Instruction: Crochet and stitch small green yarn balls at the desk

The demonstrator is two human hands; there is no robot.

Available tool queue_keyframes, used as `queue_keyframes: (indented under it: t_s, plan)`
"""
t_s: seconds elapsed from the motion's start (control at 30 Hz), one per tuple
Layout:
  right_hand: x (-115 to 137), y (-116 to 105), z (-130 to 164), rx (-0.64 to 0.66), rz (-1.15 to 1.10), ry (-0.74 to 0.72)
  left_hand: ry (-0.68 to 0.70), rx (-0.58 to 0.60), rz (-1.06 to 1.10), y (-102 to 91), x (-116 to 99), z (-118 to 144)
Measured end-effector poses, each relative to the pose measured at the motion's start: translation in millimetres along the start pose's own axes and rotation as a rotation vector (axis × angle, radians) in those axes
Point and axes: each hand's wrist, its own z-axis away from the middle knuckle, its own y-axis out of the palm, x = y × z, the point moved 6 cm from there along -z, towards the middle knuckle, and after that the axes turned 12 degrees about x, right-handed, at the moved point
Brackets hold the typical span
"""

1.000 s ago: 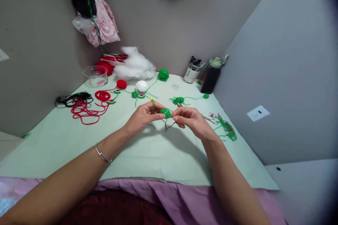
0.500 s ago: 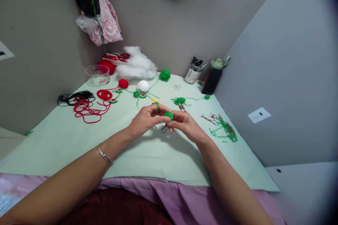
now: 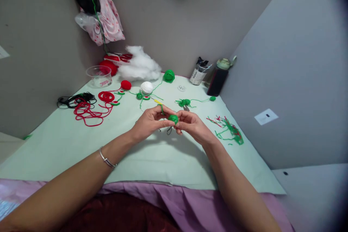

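Between both hands, above the middle of the table, is a small green crocheted piece (image 3: 173, 119). My left hand (image 3: 150, 121) pinches its left side between thumb and fingers, and a strand of green yarn loops over a left finger. On the other side, my right hand (image 3: 191, 125) grips the piece with thumb and fingertips. The yellow handle of what looks like a crochet hook (image 3: 158, 102) sticks up behind my left fingers; its tip is hidden. A thin black strand (image 3: 169, 130) hangs below the hands.
White stuffing (image 3: 140, 65), a white yarn ball (image 3: 146, 87) and a green yarn ball (image 3: 169, 76) lie toward the back. Red cord (image 3: 88, 112) sits left, beside a clear tub (image 3: 99, 77). Yarn scraps (image 3: 231, 130) lie right; scissors (image 3: 186, 108) are partly hidden behind my right hand.
The view has shifted slightly. My right hand has turned a little, and the green piece shows more of its face between the fingertips. Both hands keep their grip.
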Motion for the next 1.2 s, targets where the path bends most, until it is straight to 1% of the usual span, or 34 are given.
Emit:
queue_keyframes:
  t_s: [0.2, 0.37, 0.43, 0.57, 0.63, 0.7, 0.77, 0.83, 0.9, 0.97, 1.2]
  plan:
    - [2.6, -2.0, 2.6, -0.019, 0.079, 0.002, 0.020, 0.020, -0.004, 0.9, -0.6, -0.9]
    - [8.0, 2.0, 4.4, -0.020, 0.119, -0.016, 0.011, 0.012, -0.024, 2.0, -0.9, -0.8]
    - [9.5, 4.4, 4.6, -0.018, 0.125, -0.017, -0.015, 0.007, -0.037, 1.8, 0.7, -0.4]
    - [3.7, 6.4, 2.9, 0.008, 0.105, 0.027, -0.117, 0.102, -0.026, 4.2, 10.8, -0.7]
    - [-2.6, 3.5, 1.3, 0.007, 0.107, 0.059, -0.157, 0.100, -0.042, 0.4, 18.0, -1.0]
    - [-9.2, -3.9, 0.5, -0.045, 0.211, 0.114, -0.183, 0.028, -0.094, -8.9, 26.2, -1.1]
    - [-11.4, -14.6, 1.2, -0.162, 0.455, 0.155, -0.226, -0.032, -0.157, -17.8, 36.2, -0.9]
    - [-8.7, -21.9, 2.1, -0.274, 0.735, 0.164, -0.287, -0.045, -0.217, -23.5, 46.9, -0.7]
    - [-6.8, -23.8, 1.6, -0.318, 0.912, 0.166, -0.323, -0.051, -0.257, -27.4, 54.4, -0.6]
    - [-7.1, -23.3, 0.0, -0.314, 0.955, 0.169, -0.328, -0.054, -0.275, -28.8, 58.1, -0.8]
    - [-12.8, -16.7, -8.5, -0.246, 0.865, 0.142, -0.307, -0.052, -0.335, -24.8, 58.4, -1.6]
